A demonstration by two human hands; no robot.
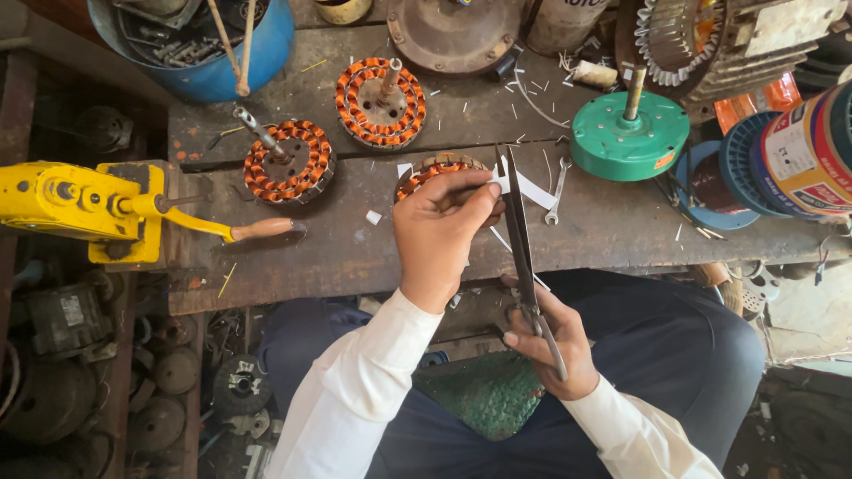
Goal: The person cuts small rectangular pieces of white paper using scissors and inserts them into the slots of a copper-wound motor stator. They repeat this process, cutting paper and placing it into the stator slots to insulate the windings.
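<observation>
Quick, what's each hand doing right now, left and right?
Left hand: closed, pinching a white paper strip over the workbench.
Right hand: closed on the scissors, blades at the strip.

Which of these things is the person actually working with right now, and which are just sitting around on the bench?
In use:
left hand
white paper strip
scissors
right hand

Lying about:
two copper-wound stators
third stator
green motor cover
spanner
yellow winding machine
blue tub

Far left sits a round blue plastic tub (209, 62); left, a bright yellow metal winding machine (84, 206). Two orange copper-wound stators (288, 161) lie centre. Far right, a green round motor cover (628, 137).
</observation>
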